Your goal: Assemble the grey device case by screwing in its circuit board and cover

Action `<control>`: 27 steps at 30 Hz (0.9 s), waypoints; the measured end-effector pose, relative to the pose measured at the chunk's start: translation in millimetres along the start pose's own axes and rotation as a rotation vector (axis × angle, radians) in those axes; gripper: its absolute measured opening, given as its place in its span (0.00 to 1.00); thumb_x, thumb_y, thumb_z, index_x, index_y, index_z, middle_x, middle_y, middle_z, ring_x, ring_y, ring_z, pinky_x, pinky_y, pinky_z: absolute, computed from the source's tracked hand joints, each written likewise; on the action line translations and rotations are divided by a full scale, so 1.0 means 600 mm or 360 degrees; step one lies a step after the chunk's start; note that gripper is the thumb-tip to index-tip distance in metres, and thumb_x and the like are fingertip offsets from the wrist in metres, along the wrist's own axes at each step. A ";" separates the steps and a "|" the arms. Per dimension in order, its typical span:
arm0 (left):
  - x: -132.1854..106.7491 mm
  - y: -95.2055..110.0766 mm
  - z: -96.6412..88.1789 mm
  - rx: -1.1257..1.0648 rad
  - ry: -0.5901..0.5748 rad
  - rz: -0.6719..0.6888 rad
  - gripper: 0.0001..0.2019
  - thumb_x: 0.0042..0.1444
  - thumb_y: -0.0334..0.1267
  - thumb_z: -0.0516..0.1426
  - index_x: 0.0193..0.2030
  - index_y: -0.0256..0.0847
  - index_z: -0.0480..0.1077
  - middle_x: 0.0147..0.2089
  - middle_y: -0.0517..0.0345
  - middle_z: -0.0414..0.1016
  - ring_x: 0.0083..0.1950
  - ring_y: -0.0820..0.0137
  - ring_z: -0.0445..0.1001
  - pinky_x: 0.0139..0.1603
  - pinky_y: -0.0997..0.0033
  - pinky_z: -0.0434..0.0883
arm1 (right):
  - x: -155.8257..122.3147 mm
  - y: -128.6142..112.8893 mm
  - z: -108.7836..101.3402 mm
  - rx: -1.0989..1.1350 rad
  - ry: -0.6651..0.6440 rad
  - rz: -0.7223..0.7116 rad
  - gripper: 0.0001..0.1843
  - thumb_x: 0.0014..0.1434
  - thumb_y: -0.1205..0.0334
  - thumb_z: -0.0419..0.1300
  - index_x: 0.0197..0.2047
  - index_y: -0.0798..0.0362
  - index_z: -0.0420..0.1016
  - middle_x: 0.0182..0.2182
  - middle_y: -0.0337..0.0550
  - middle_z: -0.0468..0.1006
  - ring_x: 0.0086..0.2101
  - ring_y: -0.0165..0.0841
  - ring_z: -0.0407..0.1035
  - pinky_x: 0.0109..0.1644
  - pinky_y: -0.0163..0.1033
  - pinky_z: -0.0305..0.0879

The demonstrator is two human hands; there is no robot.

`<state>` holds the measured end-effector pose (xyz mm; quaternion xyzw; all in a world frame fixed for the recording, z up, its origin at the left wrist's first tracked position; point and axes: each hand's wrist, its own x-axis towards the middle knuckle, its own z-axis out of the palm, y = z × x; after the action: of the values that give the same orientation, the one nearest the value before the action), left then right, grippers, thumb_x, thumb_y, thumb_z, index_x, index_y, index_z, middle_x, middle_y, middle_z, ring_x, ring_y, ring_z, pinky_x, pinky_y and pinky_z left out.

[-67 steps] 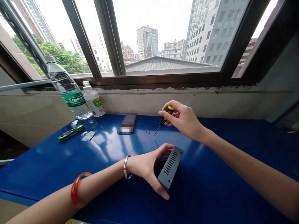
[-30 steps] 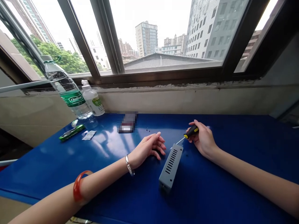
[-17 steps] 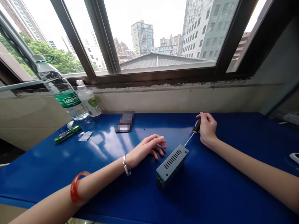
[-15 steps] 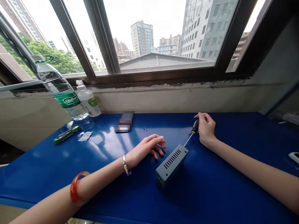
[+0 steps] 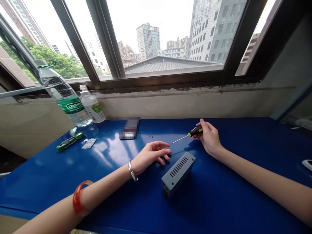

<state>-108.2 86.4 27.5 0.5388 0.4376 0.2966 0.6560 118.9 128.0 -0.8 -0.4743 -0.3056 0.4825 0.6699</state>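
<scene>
Shiny blue tabletop [image 5: 117, 208] by a window with a dark metal frame [image 5: 170, 79], pale wall [image 5: 156, 105] below it. I'll go by the grey slotted metal box [image 5: 175, 180], which sits on the tabletop. Far left of the box and behind it: clear plastic water bottle with a green label [image 5: 73, 105], then a white pump bottle [image 5: 92, 109] right beside it. Nearer the box come a long green wrapper [image 5: 70, 142] and a small whitish sachet [image 5: 89, 143].

Behind the box to the left there's a dark flat thing [image 5: 130, 128], pixelated, so no clue what it is. Some tiny dark bits [image 5: 151, 136] lie near it, too small to make out. Well right of the box, a white object [image 5: 307, 164] is cut off. Both forearms run out of view too.

Left hand [image 5: 152, 152], 2 bangles [image 5: 78, 198] on that arm, is just left of the box, palm down-ish, fingers loosely bent, grip released. Right hand [image 5: 209, 136], behind the box to the right, grasps a black-and-yellow screwdriver [image 5: 195, 131] by the handle, shaft slanting left past the box's far end. Tip's right by the left fingertips; can't tell if they touch.
</scene>
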 end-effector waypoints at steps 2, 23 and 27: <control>0.001 0.000 0.000 -0.0013 0.0009 -0.0007 0.18 0.48 0.40 0.66 0.44 0.34 0.71 0.39 0.49 0.78 0.34 0.73 0.77 0.28 0.79 0.72 | -0.004 0.000 0.002 -0.0008 -0.0066 0.0008 0.17 0.63 0.54 0.55 0.49 0.57 0.69 0.42 0.45 0.74 0.37 0.31 0.71 0.39 0.40 0.72; 0.005 -0.005 -0.003 -0.0031 0.0034 -0.0028 0.15 0.46 0.41 0.68 0.34 0.32 0.72 0.35 0.49 0.81 0.29 0.74 0.77 0.27 0.79 0.72 | -0.002 0.010 -0.002 -0.0021 -0.0341 -0.0146 0.22 0.50 0.43 0.64 0.30 0.54 0.66 0.22 0.39 0.75 0.19 0.28 0.69 0.22 0.34 0.69; 0.004 -0.004 -0.002 -0.0045 0.0070 -0.0030 0.15 0.43 0.39 0.69 0.33 0.32 0.72 0.33 0.51 0.81 0.30 0.72 0.78 0.28 0.79 0.72 | -0.003 0.009 -0.001 -0.0023 -0.0359 -0.0138 0.22 0.50 0.43 0.64 0.29 0.54 0.67 0.22 0.39 0.75 0.19 0.28 0.69 0.22 0.34 0.68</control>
<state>-108.1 88.4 24.5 0.5187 0.4527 0.3082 0.6565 116.8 126.6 -5.8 -0.4083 -0.4027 0.5011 0.6481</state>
